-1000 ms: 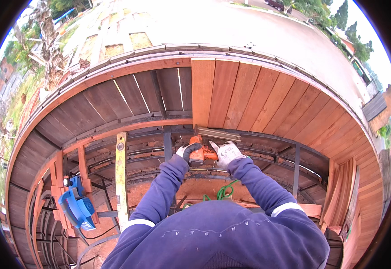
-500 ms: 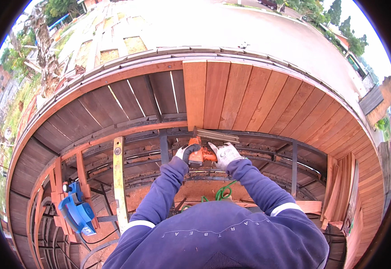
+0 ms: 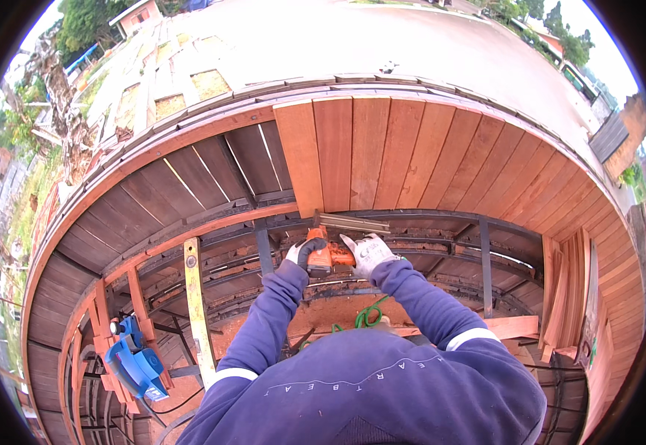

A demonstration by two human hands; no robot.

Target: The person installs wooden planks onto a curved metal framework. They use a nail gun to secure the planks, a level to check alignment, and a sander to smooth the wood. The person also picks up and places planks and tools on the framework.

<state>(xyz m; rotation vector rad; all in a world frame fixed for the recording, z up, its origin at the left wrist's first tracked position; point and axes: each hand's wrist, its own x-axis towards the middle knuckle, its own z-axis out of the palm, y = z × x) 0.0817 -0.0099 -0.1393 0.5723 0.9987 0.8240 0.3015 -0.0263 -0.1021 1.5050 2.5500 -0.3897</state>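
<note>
An orange nail gun (image 3: 321, 252) with a long grey magazine (image 3: 354, 224) is held out in front of me. Its nose is up against the inner edge of the end plank (image 3: 299, 159) of the reddish wooden row; whether it touches is hard to tell. My left hand (image 3: 303, 256), in a dark and white glove, is closed around the tool's body. At the handle end, my right hand (image 3: 372, 254) in a white glove grips the tool, its fingers partly hidden. Near my body a coiled green hose (image 3: 369, 317) lies below the nail gun.
Fitted planks (image 3: 441, 156) curve away to the right. On the left, dark boards (image 3: 163, 182) show under an open frame. A yellow level (image 3: 197, 304) leans near my left arm, beside a blue power planer (image 3: 136, 363). Loose strips (image 3: 567, 289) stand at right. Dark metal bars (image 3: 486, 267) cross below.
The view has shifted slightly, so the planks and the hands sit a little further left. Both hands keep their hold on the nail gun at the plank's edge.
</note>
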